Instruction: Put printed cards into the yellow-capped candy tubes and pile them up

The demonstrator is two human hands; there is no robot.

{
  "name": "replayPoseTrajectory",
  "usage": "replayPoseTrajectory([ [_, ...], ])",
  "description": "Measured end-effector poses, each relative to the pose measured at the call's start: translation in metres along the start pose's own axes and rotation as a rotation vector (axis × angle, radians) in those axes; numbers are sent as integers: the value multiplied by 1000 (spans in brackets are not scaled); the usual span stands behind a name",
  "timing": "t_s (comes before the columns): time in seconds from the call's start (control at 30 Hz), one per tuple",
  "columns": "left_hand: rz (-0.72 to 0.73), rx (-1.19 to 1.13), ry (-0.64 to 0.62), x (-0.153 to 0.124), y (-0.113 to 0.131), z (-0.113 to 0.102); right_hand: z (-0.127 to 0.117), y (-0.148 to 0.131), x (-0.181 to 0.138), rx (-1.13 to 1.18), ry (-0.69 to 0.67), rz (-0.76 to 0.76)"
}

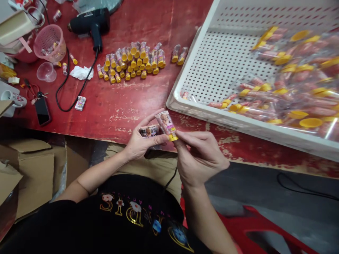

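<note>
My left hand (pixel 139 141) is closed around a small stack of printed label sleeves (pixel 149 131), held just off the near edge of the red table (pixel 124 102). My right hand (pixel 197 151) pinches the yellow cap end of a small tube (pixel 166 124) with a printed label. The tube stands tilted between both hands, and my left fingertips touch its side. Further back on the table lies a pile of several finished yellow-capped tubes (pixel 132 61).
A white perforated crate (pixel 212 56) at the right holds bags of several yellow-capped tubes (pixel 291 84). A black heat gun (pixel 91 23) with its cord, a pink basket (pixel 50 42), a phone (pixel 42 111) and a mug (pixel 12 98) sit at the left. Cardboard boxes (pixel 31 173) stand below.
</note>
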State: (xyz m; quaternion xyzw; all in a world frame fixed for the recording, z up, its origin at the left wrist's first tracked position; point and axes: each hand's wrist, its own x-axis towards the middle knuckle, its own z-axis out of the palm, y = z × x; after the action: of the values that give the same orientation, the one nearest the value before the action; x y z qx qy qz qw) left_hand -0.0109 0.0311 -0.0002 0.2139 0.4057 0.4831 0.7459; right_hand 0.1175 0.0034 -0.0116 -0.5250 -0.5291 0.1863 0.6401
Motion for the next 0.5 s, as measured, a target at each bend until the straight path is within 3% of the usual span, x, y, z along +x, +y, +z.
replayPoseTrajectory([
  [0.33, -26, 52, 50, 24, 3, -20, 25, 12, 19, -26, -37, 3],
  [0.5, 8, -66, 67, 50, 8, -27, 45, 27, 40, -58, -128, 44],
])
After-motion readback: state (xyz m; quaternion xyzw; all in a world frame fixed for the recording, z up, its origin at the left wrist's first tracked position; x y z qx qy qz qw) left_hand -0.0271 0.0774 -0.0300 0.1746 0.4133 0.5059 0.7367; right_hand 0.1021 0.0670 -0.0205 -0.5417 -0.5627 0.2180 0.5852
